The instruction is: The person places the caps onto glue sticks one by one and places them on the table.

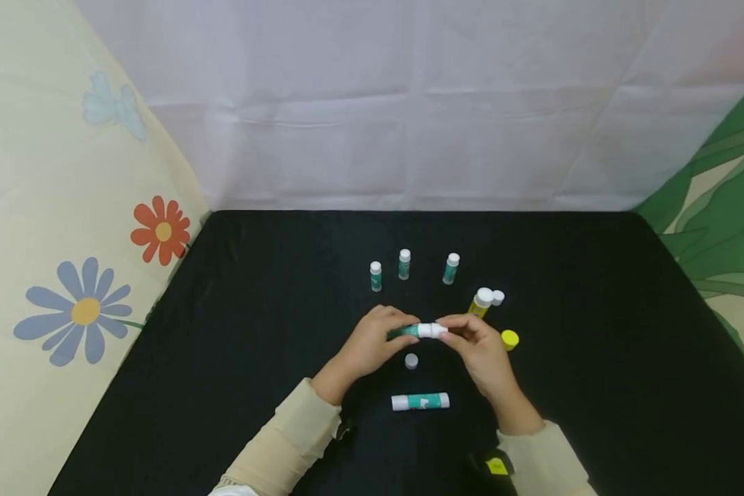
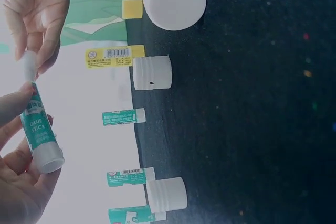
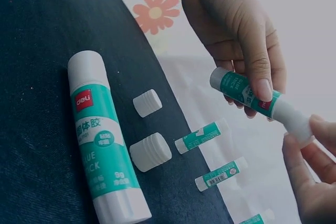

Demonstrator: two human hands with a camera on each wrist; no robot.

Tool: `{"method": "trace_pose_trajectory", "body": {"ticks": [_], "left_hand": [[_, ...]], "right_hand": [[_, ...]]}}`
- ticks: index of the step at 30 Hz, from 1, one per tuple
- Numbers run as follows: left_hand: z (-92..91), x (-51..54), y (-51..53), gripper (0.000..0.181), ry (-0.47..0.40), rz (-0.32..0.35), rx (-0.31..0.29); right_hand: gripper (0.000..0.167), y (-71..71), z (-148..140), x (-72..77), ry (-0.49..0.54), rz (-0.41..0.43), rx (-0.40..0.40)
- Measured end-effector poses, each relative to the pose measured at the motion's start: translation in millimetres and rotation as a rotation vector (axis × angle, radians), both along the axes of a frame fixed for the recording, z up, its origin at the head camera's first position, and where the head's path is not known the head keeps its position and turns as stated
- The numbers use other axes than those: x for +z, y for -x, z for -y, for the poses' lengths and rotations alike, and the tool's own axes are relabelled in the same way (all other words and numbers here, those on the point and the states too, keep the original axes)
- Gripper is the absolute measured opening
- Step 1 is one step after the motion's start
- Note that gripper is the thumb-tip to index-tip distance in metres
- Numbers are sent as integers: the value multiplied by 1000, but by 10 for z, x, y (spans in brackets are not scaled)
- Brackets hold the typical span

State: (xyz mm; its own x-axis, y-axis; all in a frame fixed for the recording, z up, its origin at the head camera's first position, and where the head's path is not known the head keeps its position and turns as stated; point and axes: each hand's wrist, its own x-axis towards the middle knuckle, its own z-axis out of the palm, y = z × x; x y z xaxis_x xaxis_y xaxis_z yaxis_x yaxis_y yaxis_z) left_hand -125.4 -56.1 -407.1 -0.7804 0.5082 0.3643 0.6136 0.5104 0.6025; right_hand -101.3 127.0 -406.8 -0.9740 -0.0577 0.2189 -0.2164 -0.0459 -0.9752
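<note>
Fingers and thumb of the left hand (image 1: 375, 339) (image 3: 236, 35) grip the green label of a glue stick (image 1: 407, 331) (image 2: 39, 124) (image 3: 244, 92), held level above the black table. At its white end, the right hand (image 1: 485, 353) (image 2: 39, 9) (image 3: 320, 166) pinches a white cap (image 1: 439, 331) (image 2: 30, 65) (image 3: 298, 128) between thumb and fingertips. Cap and stick meet; how far the cap covers the end I cannot tell. Below them stands a loose white cap (image 1: 412, 361), and nearer the front edge lies another green glue stick (image 1: 420, 401) (image 3: 105, 145).
Three small green glue sticks (image 1: 376, 277) (image 1: 404, 265) (image 1: 450, 269) stand upright farther back. Behind the right hand are a yellow glue stick (image 1: 481, 302) with a white top, a second loose white cap (image 1: 498, 297) and a short yellow cylinder (image 1: 510, 339). Black cloth covers the table (image 1: 273, 289).
</note>
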Motion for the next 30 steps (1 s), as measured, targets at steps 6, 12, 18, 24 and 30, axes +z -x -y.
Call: {"method": "trace_pose_trajectory", "body": {"ticks": [6, 12, 18, 24, 30], "left_hand": [[4, 18, 4, 21, 56, -42, 13], [-5, 7, -19, 21, 162, -59, 23], [-26, -28, -11, 21, 161, -91, 7], [-22, -38, -14, 20, 130, -98, 5], [-36, -43, -11, 19, 127, -110, -14]], "right_hand": [[12, 23, 19, -16, -32, -33, 20], [12, 1, 25, -46, -128, -14, 7], [13, -6, 35, -66, -139, -11, 5], [13, -7, 55, -61, -148, 10, -1], [13, -18, 52, -51, -171, 39, -3]]}}
